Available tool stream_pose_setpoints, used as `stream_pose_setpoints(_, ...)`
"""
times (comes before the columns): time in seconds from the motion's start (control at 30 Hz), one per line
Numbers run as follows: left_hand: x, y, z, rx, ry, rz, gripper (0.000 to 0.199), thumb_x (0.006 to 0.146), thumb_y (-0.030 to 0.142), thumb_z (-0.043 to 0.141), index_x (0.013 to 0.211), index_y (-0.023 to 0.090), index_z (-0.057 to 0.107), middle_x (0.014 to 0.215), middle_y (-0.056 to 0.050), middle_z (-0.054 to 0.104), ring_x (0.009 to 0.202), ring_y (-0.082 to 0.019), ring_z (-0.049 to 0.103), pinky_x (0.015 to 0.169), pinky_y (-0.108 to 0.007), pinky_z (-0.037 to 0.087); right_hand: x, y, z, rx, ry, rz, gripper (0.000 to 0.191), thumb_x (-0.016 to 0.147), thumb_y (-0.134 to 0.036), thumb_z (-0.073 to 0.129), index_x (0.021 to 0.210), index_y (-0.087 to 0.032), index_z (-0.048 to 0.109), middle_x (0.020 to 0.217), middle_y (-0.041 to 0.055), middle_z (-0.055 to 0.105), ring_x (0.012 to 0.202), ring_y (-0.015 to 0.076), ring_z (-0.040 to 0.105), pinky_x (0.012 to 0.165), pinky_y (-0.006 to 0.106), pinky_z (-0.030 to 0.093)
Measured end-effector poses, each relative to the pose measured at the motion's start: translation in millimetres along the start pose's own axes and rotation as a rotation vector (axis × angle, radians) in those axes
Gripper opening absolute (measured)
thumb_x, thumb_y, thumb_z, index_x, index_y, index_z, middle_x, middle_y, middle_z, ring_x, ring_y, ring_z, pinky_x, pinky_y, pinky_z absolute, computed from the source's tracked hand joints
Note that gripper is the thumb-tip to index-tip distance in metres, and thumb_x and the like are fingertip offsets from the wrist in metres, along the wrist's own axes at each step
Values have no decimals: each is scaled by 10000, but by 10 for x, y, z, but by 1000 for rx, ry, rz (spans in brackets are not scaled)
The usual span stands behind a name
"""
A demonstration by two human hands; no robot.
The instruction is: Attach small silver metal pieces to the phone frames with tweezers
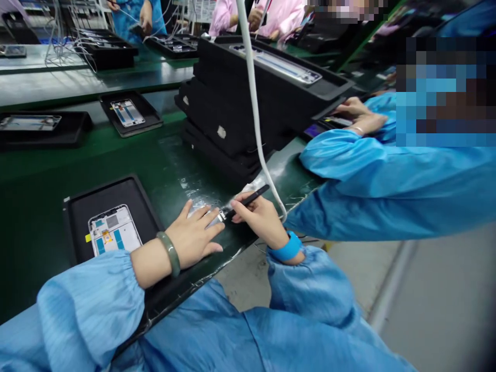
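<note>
Closed tight, the right hand pinched a slim black pen-shaped tool, metal tip on crinkled clear plastic film; the open left hand lay flat on that film, beside the right corner of a black rectangular tray on the green workbench.

- On the left?
- A green stone bangle.
- On the right?
- A bright blue wrist band.
- And on top?
- A light blue smock, thin stripes, big puffy sleeves, snug cuffs.
</note>
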State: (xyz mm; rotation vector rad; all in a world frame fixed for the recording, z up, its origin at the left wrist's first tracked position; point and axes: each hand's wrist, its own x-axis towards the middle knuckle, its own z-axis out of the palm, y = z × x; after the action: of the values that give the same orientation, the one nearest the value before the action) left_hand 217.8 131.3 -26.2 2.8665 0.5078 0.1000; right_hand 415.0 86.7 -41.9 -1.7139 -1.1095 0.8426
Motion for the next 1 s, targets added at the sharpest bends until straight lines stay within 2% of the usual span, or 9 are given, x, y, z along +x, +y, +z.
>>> stream_pose_setpoints(0.13, 38, -4, 61, -27, 11, -20, 369, 896, 384, 442, 1235, 243, 483, 1377, -82, 444, 1246, -275, 402, 1030, -635, 215, 50, -62, 15, 57, -34, 60, 270, 706, -354, 678, 828, -148, 555, 572, -8, 592, 504, 150, 643, 483, 217, 551)
stream_pose_setpoints(0.33, 30, 17, 58, -114, 59, -51, 345, 860, 320, 516, 1196, 241, 509, 1334, -78, 481, 1245, -265, 402, 1045, -626, 199, 158, -295, 63, 348, -61, 177, 300, 631, -307, 734, 814, -135, 572, 585, -2, 608, 441, 96, 580, 438, 187, 522)
stream_pose_setpoints(0.4, -1, -1, 7, -169, 98, -78, 352, 848, 320, 536, 1188, 233, 505, 1316, -75, 495, 1236, -249, 414, 1058, -590, 221, 166, -402, 133, 407, -55, 126, 302, 643, -311, 737, 832, -140, 575, 610, 1, 624, 453, 87, 581, 444, 170, 511)
stream_pose_setpoints(0.47, -74, -33, -87, -215, 160, -144, 334, 873, 335, 489, 1173, 186, 493, 1244, -96, 537, 1172, -219, 471, 1035, -506, 323, 148, -517, 241, 472, -62, 54, 298, 668, -323, 729, 854, -152, 570, 646, -1, 640, 479, 85, 594, 467, 168, 516)
stream_pose_setpoints(0.53, -195, -73, -207, -314, 252, -268, 315, 913, 359, 398, 1131, 151, 490, 1122, -102, 587, 1047, -181, 545, 928, -388, 445, 113, -634, 385, 546, -102, -6, 292, 690, -333, 718, 868, -162, 561, 664, -9, 645, 488, 84, 599, 481, 177, 526)
stream_pose_setpoints(0.6, -353, -109, -326, -559, 372, -435, 300, 916, 390, 379, 1060, 165, 514, 997, -67, 619, 912, -148, 591, 815, -303, 494, 75, -748, 552, 610, -173, -44, 294, 706, -340, 708, 889, -169, 555, 670, -16, 645, 486, 86, 603, 485, 187, 537)
stream_pose_setpoints(0.73, -696, -153, -486, -1030, 544, -688, 235, 845, 412, 510, 854, 187, 577, 812, -2, 614, 761, -118, 599, 727, -238, 488, 10, -947, 885, 667, -362, -117, 292, 725, -343, 699, 910, -173, 552, 688, -22, 639, 504, 94, 621, 508, 209, 555)
stream_pose_setpoints(0.83, -909, -187, -523, -1067, 601, -771, 219, 817, 390, 547, 735, 187, 569, 716, 19, 584, 689, -102, 565, 660, -209, 457, -34, -1048, 1074, 588, -444, -220, 267, 733, -336, 697, 890, -170, 558, 684, -26, 616, 539, 107, 636, 524, 211, 551)
stream_pose_setpoints(1.0, -1146, -291, -494, -936, 601, -845, 207, 801, 374, 538, 703, 192, 547, 658, 32, 552, 633, -105, 518, 599, -215, 407, -46, -1136, 1249, 376, -414, -484, 193, 765, -291, 670, 897, -173, 596, 751, -7, 608, 621, 108, 644, 542, 193, 525)
